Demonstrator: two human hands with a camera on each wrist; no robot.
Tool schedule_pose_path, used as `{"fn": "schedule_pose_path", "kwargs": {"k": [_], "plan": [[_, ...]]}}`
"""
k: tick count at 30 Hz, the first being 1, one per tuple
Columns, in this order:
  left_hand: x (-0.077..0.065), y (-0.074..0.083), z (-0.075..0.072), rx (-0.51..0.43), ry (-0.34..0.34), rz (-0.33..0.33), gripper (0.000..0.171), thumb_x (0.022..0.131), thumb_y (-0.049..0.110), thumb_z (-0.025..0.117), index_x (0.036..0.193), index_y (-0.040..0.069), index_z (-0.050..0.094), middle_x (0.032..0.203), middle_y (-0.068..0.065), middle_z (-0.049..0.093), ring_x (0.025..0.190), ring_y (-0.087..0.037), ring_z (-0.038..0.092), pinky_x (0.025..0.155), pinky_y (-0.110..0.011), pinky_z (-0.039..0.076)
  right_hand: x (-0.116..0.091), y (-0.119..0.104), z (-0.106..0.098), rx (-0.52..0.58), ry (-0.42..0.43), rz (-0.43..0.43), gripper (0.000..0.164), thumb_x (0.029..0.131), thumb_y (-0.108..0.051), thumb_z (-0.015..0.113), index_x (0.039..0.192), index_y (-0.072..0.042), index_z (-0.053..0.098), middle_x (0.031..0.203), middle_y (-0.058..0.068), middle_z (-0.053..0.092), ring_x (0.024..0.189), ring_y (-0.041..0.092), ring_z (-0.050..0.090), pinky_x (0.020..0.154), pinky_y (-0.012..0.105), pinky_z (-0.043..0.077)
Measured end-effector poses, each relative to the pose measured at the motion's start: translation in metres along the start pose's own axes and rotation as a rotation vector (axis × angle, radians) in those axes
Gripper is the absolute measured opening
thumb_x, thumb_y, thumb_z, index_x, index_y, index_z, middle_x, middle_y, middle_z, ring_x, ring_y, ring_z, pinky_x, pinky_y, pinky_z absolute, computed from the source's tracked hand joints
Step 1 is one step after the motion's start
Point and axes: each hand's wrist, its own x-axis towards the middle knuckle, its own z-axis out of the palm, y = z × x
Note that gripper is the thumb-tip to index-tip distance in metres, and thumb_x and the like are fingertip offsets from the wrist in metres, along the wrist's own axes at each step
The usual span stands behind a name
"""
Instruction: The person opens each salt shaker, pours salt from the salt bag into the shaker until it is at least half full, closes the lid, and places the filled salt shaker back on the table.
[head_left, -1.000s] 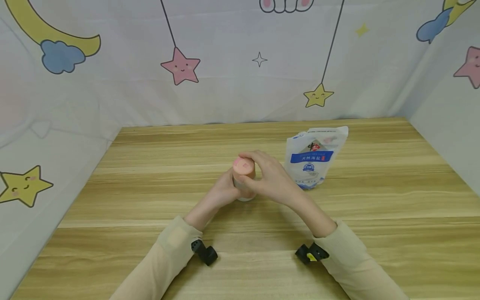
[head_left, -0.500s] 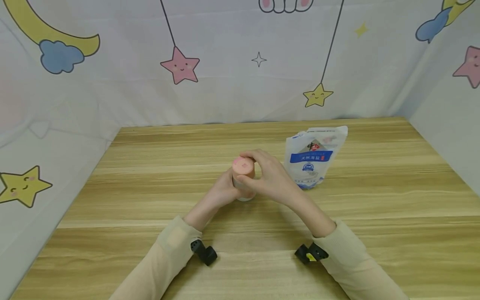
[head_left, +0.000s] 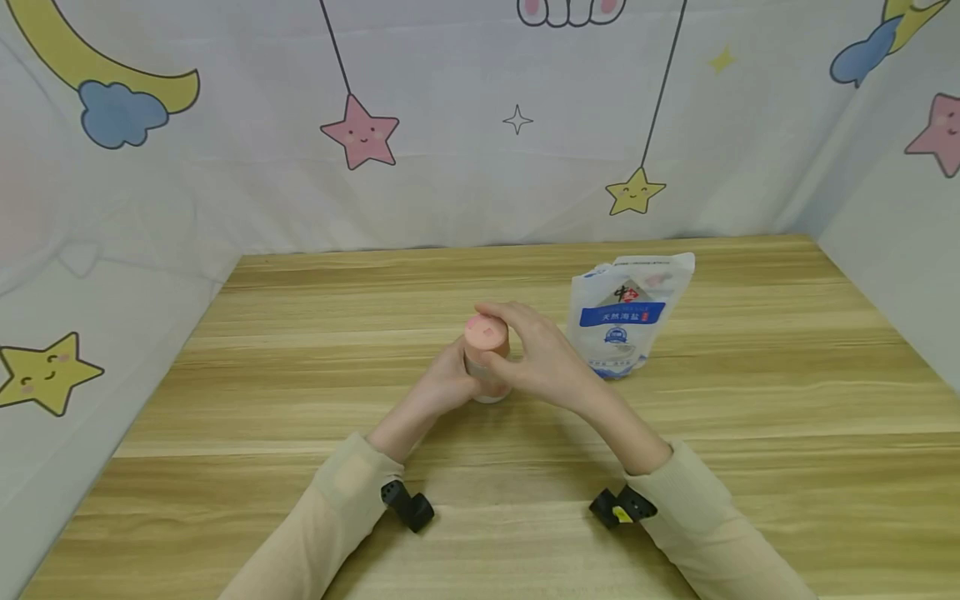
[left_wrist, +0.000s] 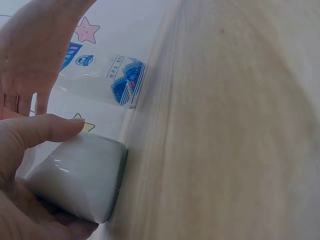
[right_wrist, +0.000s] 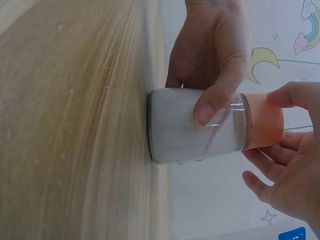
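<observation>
— Wooden planks of the desk (head_left: 300,467) are stretching out under my sleeves; what are my hands doing over them?

— My left hand (head_left: 442,385) is gripping the glass jar (head_left: 488,379) from the left, its fingers (right_wrist: 212,107) curling round the clear body, which is filled with something white. The jar is standing upright on the desk, near the middle.

— And the other hand?

— My right hand (head_left: 542,357) is coming in from the right and closing on the pink lid (head_left: 487,334): the thumb is pressing its near side, the fingers (head_left: 501,312) are arching over the top edge.

— Is the lid sitting on the jar?

— Yes, it is capping the jar; I cannot tell whether it is tight.

— What is lying beyond?

— Just behind and to the right, a white pouch with a blue label (head_left: 627,312) is standing on the desk, apart from my hands. Farther back, a pale curtain with stars and a moon (head_left: 360,133) is hanging along the desk's far edge.
</observation>
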Motion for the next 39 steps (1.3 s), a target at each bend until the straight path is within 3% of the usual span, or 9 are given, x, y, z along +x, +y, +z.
{"fn": "schedule_pose_path", "kwargs": {"k": [23,33,39], "plan": [[0.001,-0.0007,0.0001,-0.018,-0.012,0.018,0.081,0.073,0.003,0.075,0.144,0.01,0.038,0.141,-0.009,0.051,0.131,-0.026,0.043,0.116,-0.052,0.029,0.002,0.0002,0.0018,-0.011,0.052,-0.011,0.058,0.083,-0.028,0.075,0.134,-0.011,0.054,0.122,0.005,0.061,0.113,0.02,0.056,0.097,0.043,0.05],[0.0014,-0.0029,-0.0012,-0.008,-0.035,0.044,0.083,0.075,0.003,0.072,0.148,0.01,0.033,0.144,-0.01,0.047,0.134,-0.027,0.04,0.116,-0.053,0.028,0.0013,0.0019,0.0024,0.01,0.025,-0.026,0.063,0.087,-0.03,0.071,0.142,-0.011,0.046,0.139,0.008,0.054,0.131,0.024,0.048,0.11,0.046,0.042],[0.0004,-0.0019,-0.0016,-0.001,-0.035,0.044,0.078,0.075,0.003,0.072,0.144,0.009,0.037,0.14,-0.011,0.051,0.13,-0.027,0.043,0.114,-0.052,0.031,0.0014,0.001,0.0028,0.011,0.024,-0.03,0.061,0.086,-0.027,0.071,0.14,-0.01,0.047,0.139,0.008,0.054,0.13,0.024,0.05,0.108,0.044,0.044]]}}
